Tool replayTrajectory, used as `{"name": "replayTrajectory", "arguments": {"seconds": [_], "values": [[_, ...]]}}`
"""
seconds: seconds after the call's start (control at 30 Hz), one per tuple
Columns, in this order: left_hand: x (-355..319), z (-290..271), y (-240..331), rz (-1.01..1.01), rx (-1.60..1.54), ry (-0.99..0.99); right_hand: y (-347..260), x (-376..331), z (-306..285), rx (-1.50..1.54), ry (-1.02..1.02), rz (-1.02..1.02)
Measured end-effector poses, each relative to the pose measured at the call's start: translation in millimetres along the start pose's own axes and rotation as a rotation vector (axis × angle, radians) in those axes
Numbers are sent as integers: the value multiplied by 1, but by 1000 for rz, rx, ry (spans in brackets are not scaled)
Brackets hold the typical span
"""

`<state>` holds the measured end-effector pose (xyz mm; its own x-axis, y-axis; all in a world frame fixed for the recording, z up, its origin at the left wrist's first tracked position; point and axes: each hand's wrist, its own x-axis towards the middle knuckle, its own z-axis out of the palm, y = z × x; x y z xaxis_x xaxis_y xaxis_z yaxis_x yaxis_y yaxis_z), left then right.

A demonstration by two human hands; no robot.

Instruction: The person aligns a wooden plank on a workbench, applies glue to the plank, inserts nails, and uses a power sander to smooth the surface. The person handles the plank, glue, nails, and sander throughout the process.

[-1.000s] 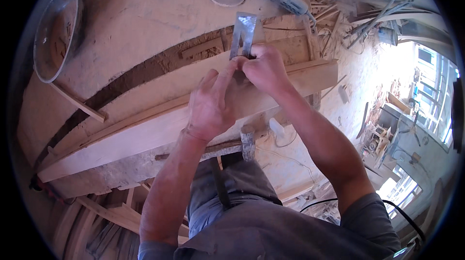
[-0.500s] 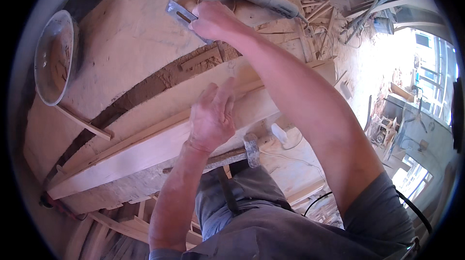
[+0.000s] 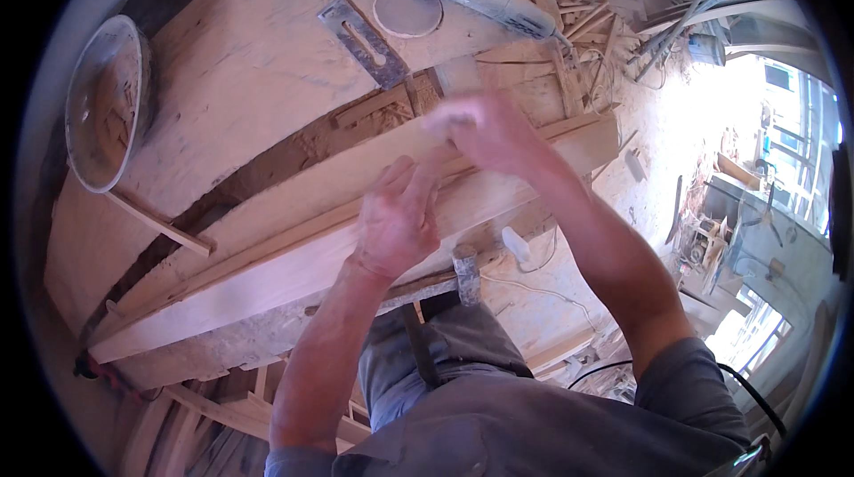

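Note:
A long, pale, smooth plank [image 3: 267,286] lies along the near edge of the dusty workbench [image 3: 222,68]. My left hand [image 3: 398,219] is over it, its fingers stretched upward and a little apart, with nothing visible in them. Close by, my right hand [image 3: 489,132] is above the plank's right part, its fingertips near the left ones; motion blurs its fingers. A flat metal plane blade [image 3: 356,47] with a long slot rests on the bench beyond both hands. Beside it lies a round sanding disc [image 3: 406,10].
A dusty angle grinder [image 3: 489,1] lies at the far side. An oval basin [image 3: 135,112] stands at left, near a thin wooden strip [image 3: 160,224]. A hammer [image 3: 465,272] lies close to my body. Wood scraps [image 3: 596,24] clutter the far right.
My right hand has let go of the plane blade, leaving it on the bench, and has come back toward me to the left hand. The left hand has hardly moved.

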<state>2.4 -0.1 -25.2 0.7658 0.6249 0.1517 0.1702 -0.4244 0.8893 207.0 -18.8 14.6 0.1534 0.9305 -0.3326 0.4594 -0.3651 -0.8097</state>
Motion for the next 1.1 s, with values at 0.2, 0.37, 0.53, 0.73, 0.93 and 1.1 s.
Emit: {"name": "replayTrajectory", "arguments": {"seconds": [0.2,0.37,0.53,0.73,0.93,1.1], "values": [[3,1,4,-35,36,-31,27,-51,14,-136,-34,-20],[1,-1,3,-46,58,-25,23,-50,12,-115,-69,-109],[1,4,6,-105,44,16,32,-54,19,-138,39,-279],[2,5,11,-112,21,93,31,-55,20,-153,30,-238],[1,5,7,-19,45,69,35,-57,22,-130,27,-207],[6,0,14,93,64,36,25,-55,15,-168,-52,-101]]}}
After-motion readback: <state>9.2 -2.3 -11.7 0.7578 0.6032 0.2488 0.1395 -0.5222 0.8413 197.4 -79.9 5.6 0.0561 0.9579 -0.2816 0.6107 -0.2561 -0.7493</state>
